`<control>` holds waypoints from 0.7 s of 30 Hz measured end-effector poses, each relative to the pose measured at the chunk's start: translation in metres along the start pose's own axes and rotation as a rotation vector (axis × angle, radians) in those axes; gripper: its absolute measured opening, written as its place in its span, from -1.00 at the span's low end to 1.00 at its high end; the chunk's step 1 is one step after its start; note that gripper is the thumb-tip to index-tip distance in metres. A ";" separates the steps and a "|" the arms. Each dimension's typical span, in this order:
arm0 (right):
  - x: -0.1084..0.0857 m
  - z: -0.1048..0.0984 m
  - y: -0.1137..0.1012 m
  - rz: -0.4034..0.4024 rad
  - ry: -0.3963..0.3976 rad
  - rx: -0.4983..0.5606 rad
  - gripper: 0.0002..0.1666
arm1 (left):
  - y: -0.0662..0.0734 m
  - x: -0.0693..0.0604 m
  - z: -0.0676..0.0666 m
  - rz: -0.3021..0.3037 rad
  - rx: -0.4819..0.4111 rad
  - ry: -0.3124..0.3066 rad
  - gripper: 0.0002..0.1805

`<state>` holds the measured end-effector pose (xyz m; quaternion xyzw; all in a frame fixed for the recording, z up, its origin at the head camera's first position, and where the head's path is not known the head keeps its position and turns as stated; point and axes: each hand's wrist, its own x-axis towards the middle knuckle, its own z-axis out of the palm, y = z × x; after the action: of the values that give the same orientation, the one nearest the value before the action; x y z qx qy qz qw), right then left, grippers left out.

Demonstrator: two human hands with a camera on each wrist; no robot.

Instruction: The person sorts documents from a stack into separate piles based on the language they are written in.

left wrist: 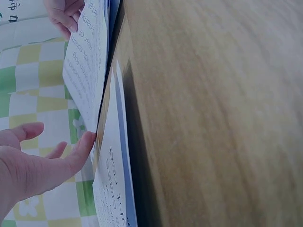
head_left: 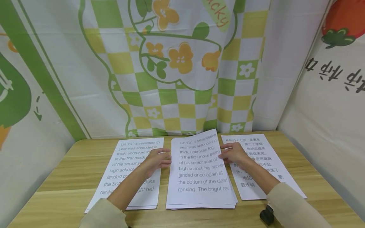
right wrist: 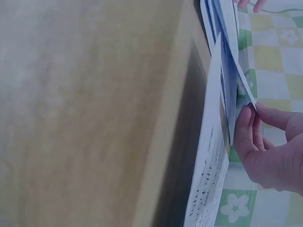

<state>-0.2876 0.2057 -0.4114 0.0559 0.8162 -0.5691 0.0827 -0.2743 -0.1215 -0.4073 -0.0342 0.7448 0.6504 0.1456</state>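
Note:
A middle stack of printed paper sheets [head_left: 199,177] lies on the wooden table, its top sheet in English lifted at the right edge. My right hand [head_left: 235,154] pinches that edge between thumb and fingers; the right wrist view shows the raised sheet [right wrist: 246,85] in the fingers of the hand [right wrist: 274,146]. At the stack's left edge is my left hand [head_left: 155,161], fingers extended; in the left wrist view, a fingertip of this hand [left wrist: 42,165] touches or nearly touches the paper edge [left wrist: 87,94]. The forearm partly hides the left stack.
To the left lies another stack of English sheets [head_left: 137,186]. On the right is a sheet with Chinese text [head_left: 256,186], partly under my right arm. The table [head_left: 196,220] meets a checkered curtain [head_left: 182,110] at the back.

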 end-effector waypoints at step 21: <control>-0.004 -0.004 0.005 -0.072 0.038 -0.078 -0.74 | 0.001 0.008 0.004 -0.029 0.097 0.046 -0.45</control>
<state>-0.2827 0.2113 -0.4132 0.0341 0.8406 -0.5384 0.0485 -0.2816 -0.1164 -0.4092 -0.0528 0.7780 0.6103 0.1396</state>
